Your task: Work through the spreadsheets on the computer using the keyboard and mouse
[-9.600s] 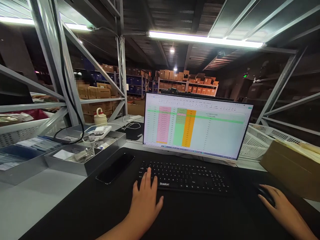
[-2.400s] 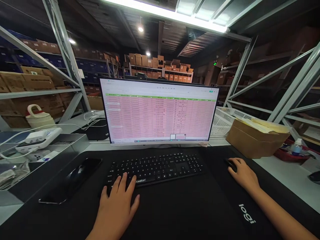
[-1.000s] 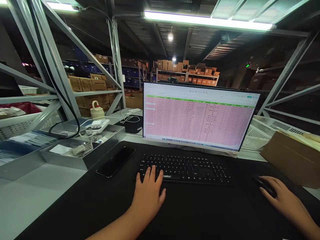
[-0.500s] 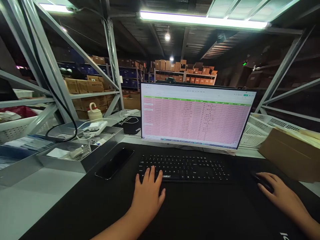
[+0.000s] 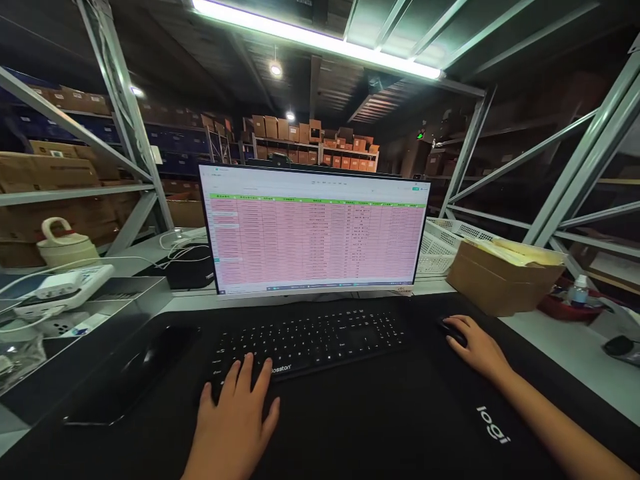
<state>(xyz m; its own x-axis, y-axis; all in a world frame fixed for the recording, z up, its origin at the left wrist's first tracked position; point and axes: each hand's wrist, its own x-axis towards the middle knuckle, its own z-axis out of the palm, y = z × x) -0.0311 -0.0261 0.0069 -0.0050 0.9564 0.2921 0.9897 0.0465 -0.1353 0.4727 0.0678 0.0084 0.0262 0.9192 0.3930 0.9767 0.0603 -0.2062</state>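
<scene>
Nearest of all, here's the left hand (image 5: 235,420), palm down with its fingers fanned apart, and the keyboard (image 5: 325,340) lies just beyond it, stretching away to the right. The longer fingertips are over its near left part, the thumb sticks out above the black desk mat (image 5: 360,427), and whether any key is pressed, one cannot tell. Over on the right, the white "logi" lettering (image 5: 493,425) shows on the mat, close to the forearm. Past it, the right hand (image 5: 477,350) curls over the dark mouse (image 5: 451,332), which sits right under the fingers, well apart from the keyboard.

Out to the left lies the black phone (image 5: 140,373), flat on the mat, and just beyond it a grey tray (image 5: 143,303) with a white power strip (image 5: 95,283). A cream jug (image 5: 70,247) stands upright behind that.

Straight ahead, beyond the keyboard, stands the monitor (image 5: 315,233), filled with pink rows under a green header, the text too small to read. To its right, a cardboard box (image 5: 493,280) holds yellowish packets, with white baskets (image 5: 437,250) behind. Farthest off, brown boxes (image 5: 345,162) line the shelves, under a bright tube light (image 5: 315,37).
</scene>
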